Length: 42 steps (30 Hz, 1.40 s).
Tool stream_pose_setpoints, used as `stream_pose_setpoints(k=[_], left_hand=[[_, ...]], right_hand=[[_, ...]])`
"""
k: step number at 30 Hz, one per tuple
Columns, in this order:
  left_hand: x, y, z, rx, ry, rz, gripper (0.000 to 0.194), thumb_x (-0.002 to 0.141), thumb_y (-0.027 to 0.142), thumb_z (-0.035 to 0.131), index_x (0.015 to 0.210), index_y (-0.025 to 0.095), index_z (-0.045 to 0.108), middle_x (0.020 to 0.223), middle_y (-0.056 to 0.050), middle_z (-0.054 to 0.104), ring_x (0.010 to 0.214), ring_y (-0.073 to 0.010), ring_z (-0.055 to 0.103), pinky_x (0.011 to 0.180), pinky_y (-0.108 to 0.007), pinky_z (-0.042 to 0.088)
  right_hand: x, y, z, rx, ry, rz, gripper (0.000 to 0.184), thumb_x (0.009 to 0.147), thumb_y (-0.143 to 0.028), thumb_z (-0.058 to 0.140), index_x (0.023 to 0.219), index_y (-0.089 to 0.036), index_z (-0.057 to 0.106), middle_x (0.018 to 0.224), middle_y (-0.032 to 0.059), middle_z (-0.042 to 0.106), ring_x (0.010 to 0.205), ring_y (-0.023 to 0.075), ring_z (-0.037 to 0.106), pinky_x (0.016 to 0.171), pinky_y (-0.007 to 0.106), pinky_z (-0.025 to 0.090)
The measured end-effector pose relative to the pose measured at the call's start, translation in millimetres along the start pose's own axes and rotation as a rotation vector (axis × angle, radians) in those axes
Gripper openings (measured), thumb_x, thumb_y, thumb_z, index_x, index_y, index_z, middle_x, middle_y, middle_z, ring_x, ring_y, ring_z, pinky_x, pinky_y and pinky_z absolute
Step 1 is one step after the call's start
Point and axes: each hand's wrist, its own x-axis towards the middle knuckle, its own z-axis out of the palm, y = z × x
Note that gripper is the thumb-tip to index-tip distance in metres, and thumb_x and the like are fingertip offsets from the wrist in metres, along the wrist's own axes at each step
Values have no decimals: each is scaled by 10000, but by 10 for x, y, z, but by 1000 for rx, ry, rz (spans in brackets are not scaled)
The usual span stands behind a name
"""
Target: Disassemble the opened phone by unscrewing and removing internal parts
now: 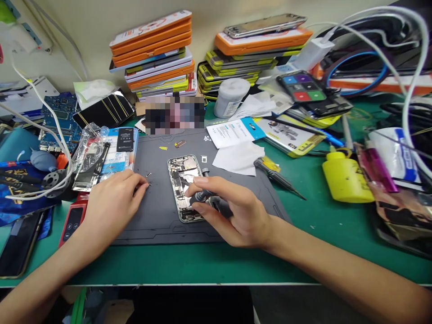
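Observation:
An opened smartphone [178,180] with its inner parts bare lies on the dark grey mat [158,231]. My right hand [236,209] grips a dark-handled screwdriver [201,196] above the phone's lower half; the fingers and handle hide part of the phone, and the driver's tip cannot be made out. On the mat to the left, my left hand [116,198] has thumb and forefinger pinched together beside a tiny metal part [149,174]. Whatever is between those fingertips is too small to name. A SIM tray [204,159] sits just beyond the phone's upper right edge.
Orange and yellow boxes [151,49] are stacked at the back. A black battery [125,139] lies left of the mat. To the right are a white tissue [236,158], another screwdriver [280,177] and a yellow bottle [346,177]. White cables [416,90] loop at both sides.

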Motion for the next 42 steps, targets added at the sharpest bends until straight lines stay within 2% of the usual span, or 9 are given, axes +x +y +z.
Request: stream_pose_setpoints(k=[3, 8, 15, 21, 27, 33, 35, 38, 42], left_hand=[[9, -4, -15, -22, -35, -20, 171, 1070, 307, 642, 1012, 245, 790, 1028, -12, 831, 892, -279, 771, 622, -344, 411], [46, -8, -4, -58, -21, -10, 167, 1081, 291, 635, 1046, 245, 792, 1085, 2, 828, 961, -263, 784, 660, -344, 456], [52, -12, 26, -56, 3, 46, 174, 1092, 252, 611, 1083, 226, 783, 1103, -12, 815, 975, -250, 776, 672, -332, 468], [40, -13, 3, -42, -27, 62, 250, 1114, 246, 540, 1137, 225, 788, 1149, -33, 814, 986, -255, 774, 677, -321, 483], [29, -61, -24, -67, -51, 77, 325, 1110, 224, 483, 1190, 233, 797, 1170, -43, 811, 954, -248, 777, 653, -315, 500], [53, -65, -26, -101, -62, 44, 279, 1107, 268, 518, 1159, 234, 790, 1167, -44, 824, 995, -269, 790, 715, -336, 541], [55, -39, -27, -104, -19, 24, 262, 1104, 266, 523, 1146, 229, 780, 1162, -44, 834, 1001, -268, 797, 719, -334, 540], [39, 16, -34, -111, 124, 20, 236, 1110, 274, 529, 1150, 212, 753, 1142, -49, 844, 963, -248, 806, 725, -326, 535], [-18, 111, -26, -188, 275, 183, 171, 1113, 257, 565, 1168, 206, 718, 1020, -21, 846, 828, -186, 794, 724, -301, 525]], right_hand=[[4, -8, -4, -8, -18, 13, 712, 1036, -32, 581, 1666, -255, 335, 1388, 171, 747, 1266, 249, 768, 988, 400, 703], [-1, -17, -10, -19, -35, 27, 683, 1044, -47, 583, 1656, -245, 354, 1387, 173, 750, 1262, 245, 770, 978, 379, 704], [-7, -10, -7, -45, -43, 13, 700, 1031, -38, 578, 1660, -241, 346, 1332, 153, 770, 1156, 231, 795, 864, 342, 708], [-4, -6, -11, -59, -35, 1, 689, 1033, -40, 574, 1657, -226, 346, 1304, 147, 779, 1099, 222, 799, 834, 336, 698], [9, 3, -14, -62, -49, -1, 711, 1037, -51, 565, 1671, -247, 310, 1321, 144, 774, 1107, 226, 801, 842, 348, 698], [14, -3, -28, -55, -46, 4, 723, 1029, -47, 569, 1673, -262, 321, 1332, 145, 770, 1133, 237, 792, 847, 351, 698], [11, -5, -46, -54, -24, 21, 735, 1031, -56, 577, 1677, -297, 320, 1352, 132, 755, 1073, 230, 793, 819, 349, 695], [22, -14, -89, -55, 70, 119, 719, 1051, -115, 583, 1674, -367, 326, 1358, 108, 717, 885, 210, 759, 706, 352, 669], [73, -4, -160, -69, 230, 353, 591, 1096, -264, 553, 1639, -397, 362, 1017, 50, 665, 751, 214, 640, 621, 361, 607]])
